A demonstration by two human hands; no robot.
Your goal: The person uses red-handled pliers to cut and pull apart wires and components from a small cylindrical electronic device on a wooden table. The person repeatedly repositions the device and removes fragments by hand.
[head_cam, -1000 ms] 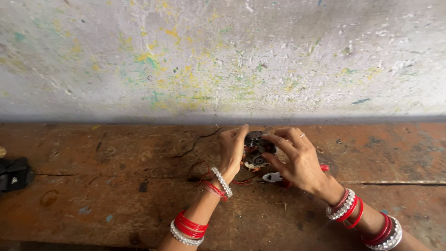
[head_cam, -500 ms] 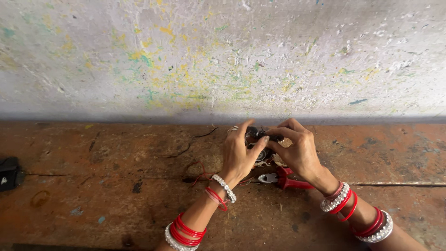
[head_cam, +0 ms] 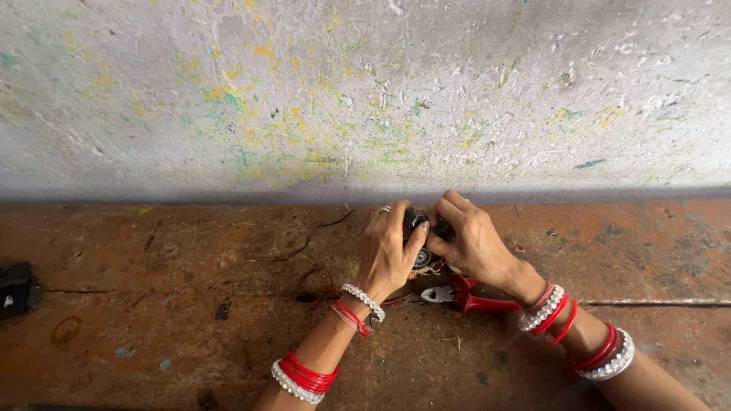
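Small dark part (head_cam: pixel 417 228) mostly hidden by fingers (head_cam: pixel 396 221); black obj (head_cam: pixel 17 288) cut off.

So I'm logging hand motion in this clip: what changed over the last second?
The left hand closed in around the small dark part, meeting the right hand, so both now grip it together. The red-handled pliers stayed on the worn bench, as did the red wire.

A rough plastered wall (head_cam: pixel 365 91) fills the upper half, whitish-grey and flecked all over with yellow, green and white paint spatter. Below it runs a worn bench (head_cam: pixel 152 335), rusty brown, scratched and stained, with a long crack across it. A shadowed line marks where they meet. The light is soft and even.
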